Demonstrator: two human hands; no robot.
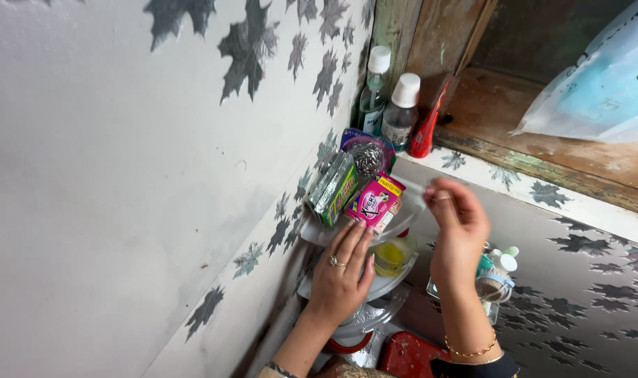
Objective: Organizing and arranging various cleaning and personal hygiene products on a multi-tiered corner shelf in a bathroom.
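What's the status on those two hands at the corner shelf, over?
Left hand flat on pink soap packet. Right hand pinching something small, unclear what. Green foil packet and steel scrubber crowd the white corner shelf.

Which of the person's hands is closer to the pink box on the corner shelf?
The left hand. Its fingertips touch the lower edge of the pink box. The right hand is raised to the box's right, apart from it, fingers pinched together.
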